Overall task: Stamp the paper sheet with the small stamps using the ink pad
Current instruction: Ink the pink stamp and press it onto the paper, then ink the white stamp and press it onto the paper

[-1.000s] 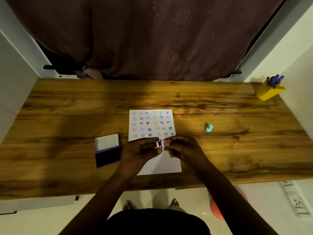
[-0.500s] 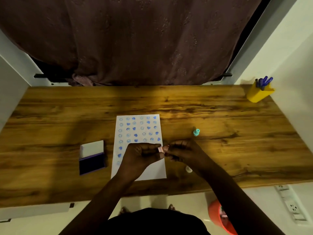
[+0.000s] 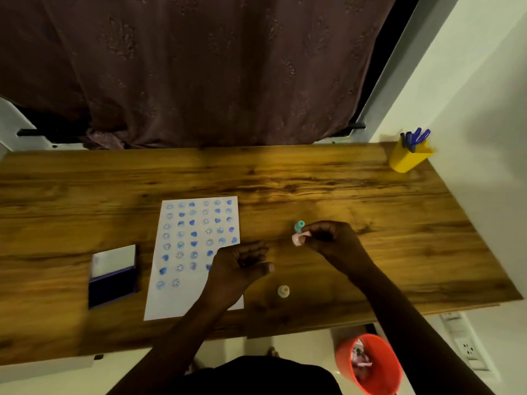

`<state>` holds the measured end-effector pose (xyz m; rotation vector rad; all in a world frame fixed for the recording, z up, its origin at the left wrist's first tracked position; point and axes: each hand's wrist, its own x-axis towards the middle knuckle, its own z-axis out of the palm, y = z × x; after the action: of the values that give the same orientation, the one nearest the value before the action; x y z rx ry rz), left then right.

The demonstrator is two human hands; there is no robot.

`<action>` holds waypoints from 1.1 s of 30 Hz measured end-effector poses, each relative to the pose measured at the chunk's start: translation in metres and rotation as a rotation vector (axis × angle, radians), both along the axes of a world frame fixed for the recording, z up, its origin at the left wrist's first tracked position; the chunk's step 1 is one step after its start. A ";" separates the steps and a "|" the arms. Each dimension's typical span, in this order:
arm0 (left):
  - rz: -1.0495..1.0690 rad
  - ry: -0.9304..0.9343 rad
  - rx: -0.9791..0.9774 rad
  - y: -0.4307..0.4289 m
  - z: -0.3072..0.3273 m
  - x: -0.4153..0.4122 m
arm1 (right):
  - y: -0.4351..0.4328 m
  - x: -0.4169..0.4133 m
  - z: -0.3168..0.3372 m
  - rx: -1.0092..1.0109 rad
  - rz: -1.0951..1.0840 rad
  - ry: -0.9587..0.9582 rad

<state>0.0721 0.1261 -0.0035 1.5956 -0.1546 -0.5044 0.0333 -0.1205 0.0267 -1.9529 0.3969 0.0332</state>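
A white paper sheet (image 3: 182, 297) lies on the wooden desk (image 3: 313, 183), covered with rows of blue smiley and heart prints. Left of it sits the open ink pad (image 3: 112, 283), dark pad in front and white lid behind. My right hand (image 3: 330, 240) pinches a small pink stamp (image 3: 297, 238) right of the sheet, touching or just beside a teal stamp (image 3: 299, 226) standing on the desk. My left hand (image 3: 242, 260) hovers over the sheet's right edge with fingers curled; nothing shows in it. A cream stamp (image 3: 283, 291) stands near the front edge.
A yellow pen holder (image 3: 407, 159) with blue pens stands at the desk's back right corner by the wall. A brown curtain (image 3: 199, 67) hangs behind the desk. An orange bin (image 3: 376, 363) is on the floor at the right, beside a wall socket strip (image 3: 462, 343).
Both hands held the pink stamp together over the sheet. Now my right hand has carried it right to the teal stamp, and my left hand has let go.
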 end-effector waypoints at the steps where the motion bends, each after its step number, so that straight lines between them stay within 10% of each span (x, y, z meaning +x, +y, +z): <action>1: -0.001 -0.008 0.031 -0.002 -0.002 -0.001 | -0.012 0.003 -0.006 -0.148 -0.050 -0.020; 5: 0.017 -0.046 0.145 -0.010 -0.005 -0.006 | -0.041 0.016 -0.027 -0.528 -0.078 -0.055; 33: 0.110 -0.048 0.213 -0.004 -0.012 -0.011 | 0.010 -0.016 -0.040 -0.551 0.242 0.121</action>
<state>0.0608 0.1222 -0.0153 1.8140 -0.0502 -0.4073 0.0172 -0.1101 -0.0136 -2.5443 0.2612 0.2183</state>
